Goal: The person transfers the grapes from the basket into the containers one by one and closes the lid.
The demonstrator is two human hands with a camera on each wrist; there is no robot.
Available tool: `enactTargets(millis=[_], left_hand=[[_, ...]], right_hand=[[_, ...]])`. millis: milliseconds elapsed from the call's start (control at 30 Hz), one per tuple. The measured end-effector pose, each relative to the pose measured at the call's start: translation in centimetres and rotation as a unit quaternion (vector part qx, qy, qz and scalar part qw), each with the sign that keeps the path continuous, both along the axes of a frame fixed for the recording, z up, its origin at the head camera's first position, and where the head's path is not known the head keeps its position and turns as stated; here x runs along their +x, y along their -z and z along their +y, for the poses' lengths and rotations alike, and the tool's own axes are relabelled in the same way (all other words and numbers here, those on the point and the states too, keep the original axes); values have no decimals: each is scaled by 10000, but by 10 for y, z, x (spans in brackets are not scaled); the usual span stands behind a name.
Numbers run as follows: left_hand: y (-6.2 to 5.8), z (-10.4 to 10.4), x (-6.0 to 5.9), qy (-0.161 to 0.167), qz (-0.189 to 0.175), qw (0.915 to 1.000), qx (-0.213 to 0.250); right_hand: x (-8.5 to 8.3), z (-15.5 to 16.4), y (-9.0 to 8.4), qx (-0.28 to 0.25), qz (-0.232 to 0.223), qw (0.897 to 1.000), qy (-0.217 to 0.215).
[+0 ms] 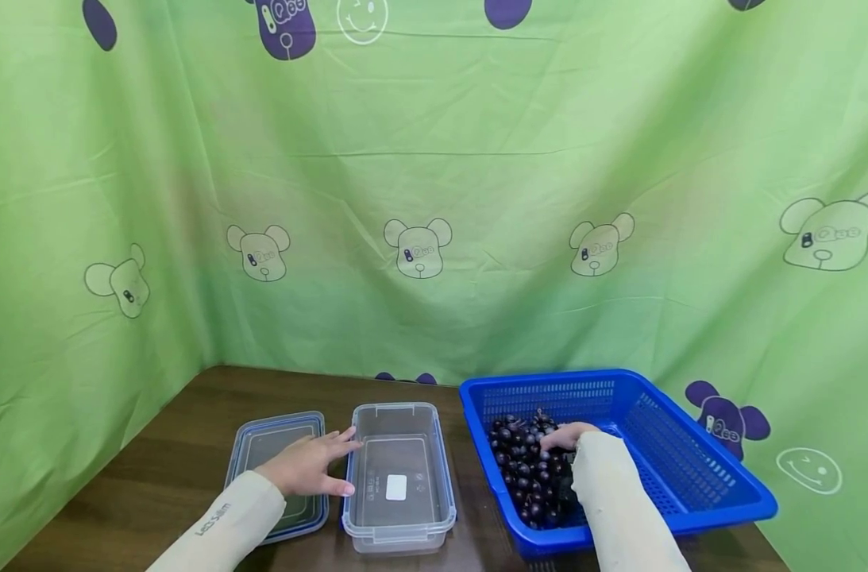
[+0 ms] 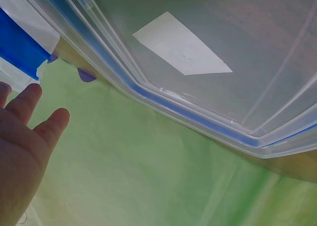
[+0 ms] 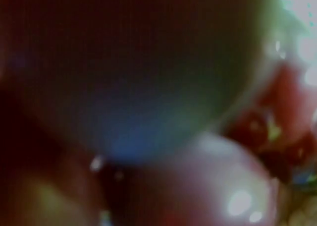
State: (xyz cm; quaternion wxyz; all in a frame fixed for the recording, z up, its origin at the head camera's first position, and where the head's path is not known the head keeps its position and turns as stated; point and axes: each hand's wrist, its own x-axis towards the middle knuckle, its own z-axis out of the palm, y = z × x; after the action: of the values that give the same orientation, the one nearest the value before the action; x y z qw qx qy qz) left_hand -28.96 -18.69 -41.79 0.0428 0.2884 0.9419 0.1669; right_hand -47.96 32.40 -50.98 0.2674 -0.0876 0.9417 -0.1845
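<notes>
Head view – left hand [image 1: 306,467] flat against clear box [image 1: 399,475], lengthwise away, right hand [image 1: 564,438] on grapes [image 1: 530,469] – grip unclear

you wear long cream sleeves on both arms, the left sleeve [image 1: 222,528] printed with small dark lettering; your hands are bare.

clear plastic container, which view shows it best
The head view: the whole clear container sits open on the table between its lid and the blue basket, with the left hand against its side. The left wrist view shows only a close-up of its rim and label. The right wrist view shows none of it.
</notes>
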Motion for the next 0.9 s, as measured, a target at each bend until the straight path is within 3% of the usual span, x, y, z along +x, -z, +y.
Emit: enactTargets(millis=[133,200,300,733,900], left_hand=[[-2,-2,0,0,3,10000,-23],[-2,-3,0,25,38,10000,-51],[-2,-4,1,56,53,9999,-127],[-4,2,-1,-1,3,9998,-217],[-4,5,-2,65,79,9996,-276]], right_hand=[[65,-42,-69,-533,161,9958,727],[82,-52,-87,-812,191,9928,863],[96,-59,-100,-1065,182,9896,954],[106,-49,-141,-1693,-23,9771,1291],[82,-30,-136,-1737,-80,9787,1095]])
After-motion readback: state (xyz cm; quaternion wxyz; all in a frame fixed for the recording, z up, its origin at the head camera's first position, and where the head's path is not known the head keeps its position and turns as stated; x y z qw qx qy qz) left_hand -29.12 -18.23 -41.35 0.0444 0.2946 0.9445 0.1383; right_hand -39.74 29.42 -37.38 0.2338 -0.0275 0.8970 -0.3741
